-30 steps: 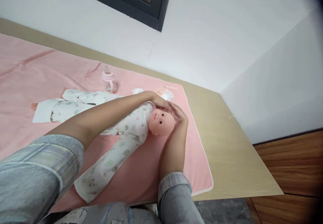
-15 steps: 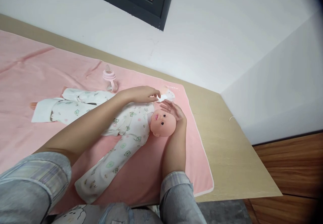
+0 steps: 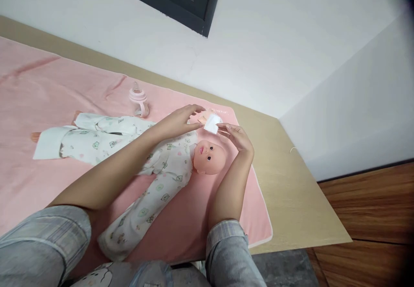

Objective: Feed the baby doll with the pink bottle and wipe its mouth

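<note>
A doll (image 3: 210,157) with a bald head lies on its back in white printed clothes (image 3: 170,157), head to the right. Just beyond its head is a small folded white tissue (image 3: 211,124). My right hand (image 3: 237,137) pinches the tissue's right edge between thumb and fingers. On the other side, my left hand (image 3: 183,122) is open, its thumb and fingers spread close to the tissue's left edge. A peach-coloured patch (image 3: 204,117) shows behind the tissue; its kind is unclear. My left forearm hides part of the doll's body.
A pink blanket (image 3: 64,88) covers much of the wooden tabletop (image 3: 284,201). A baby bottle (image 3: 139,101) with a pink collar and handle stands beyond the doll's legs. A white wall (image 3: 145,37) with a dark window frame (image 3: 194,11) rises behind the table.
My right hand has moved up and right, away from behind the doll's head. The white tissue, crumpled before, now appears as a flat square. My left hand's fingers have spread.
</note>
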Motion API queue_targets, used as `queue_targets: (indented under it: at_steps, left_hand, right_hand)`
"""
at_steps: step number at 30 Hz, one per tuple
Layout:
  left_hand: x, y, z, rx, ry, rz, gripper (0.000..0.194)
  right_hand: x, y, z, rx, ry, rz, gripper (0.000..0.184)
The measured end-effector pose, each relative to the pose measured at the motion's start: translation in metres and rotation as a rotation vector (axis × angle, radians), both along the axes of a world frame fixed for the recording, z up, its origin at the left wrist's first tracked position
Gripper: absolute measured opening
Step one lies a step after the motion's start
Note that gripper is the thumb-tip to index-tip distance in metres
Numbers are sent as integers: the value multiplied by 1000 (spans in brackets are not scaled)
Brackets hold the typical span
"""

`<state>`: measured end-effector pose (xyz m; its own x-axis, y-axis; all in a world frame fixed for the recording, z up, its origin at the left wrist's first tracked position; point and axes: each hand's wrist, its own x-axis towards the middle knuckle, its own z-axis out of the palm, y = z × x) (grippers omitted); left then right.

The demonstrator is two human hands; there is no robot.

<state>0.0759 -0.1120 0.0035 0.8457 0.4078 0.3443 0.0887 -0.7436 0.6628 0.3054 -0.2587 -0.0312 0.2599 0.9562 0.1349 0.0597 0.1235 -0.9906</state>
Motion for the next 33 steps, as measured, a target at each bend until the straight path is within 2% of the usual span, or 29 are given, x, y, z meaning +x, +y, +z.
queue_targets:
  at_steps: [3, 7, 11, 15, 18, 20, 23, 25, 28, 30, 33]
  left_hand:
    - [0, -4, -3, -56, -31, 0, 64]
    - [1, -3, -3, -143, -33, -42, 79]
    - [-2, 4, 2, -232, -60, -138, 60]
    - [-8, 10, 8, -288, -31, -196, 39]
    - [-11, 11, 11, -221, 52, -215, 31]
    - [-12, 10, 10, -148, 150, -256, 27]
    - [-11, 6, 8, -66, 281, -331, 19]
    - [-10, 2, 7, -65, 309, -370, 15]
    - [-9, -6, 7, -100, 306, -381, 16]
    - [-8, -11, 6, -105, 316, -358, 14]
    - [-6, -15, 3, -73, 315, -333, 12]
  right_hand:
    - [-14, -3, 23, -9, -193, 17, 33]
    - [-35, -7, 47, 11, -377, 158, 28]
    - [-50, -8, 59, 70, -425, 277, 29]
    - [-50, -8, 58, 72, -340, 357, 38]
    - [-38, -8, 46, 67, -199, 296, 46]
    - [-26, -6, 30, 57, -96, 217, 49]
    - [-7, 1, -5, 22, 68, 108, 53]
    - [2, 6, -29, 5, 171, 55, 54]
    - [7, 15, -59, -55, 284, 13, 44]
    - [8, 21, -72, -102, 327, 27, 38]
    - [9, 29, -82, -126, 359, 42, 38]
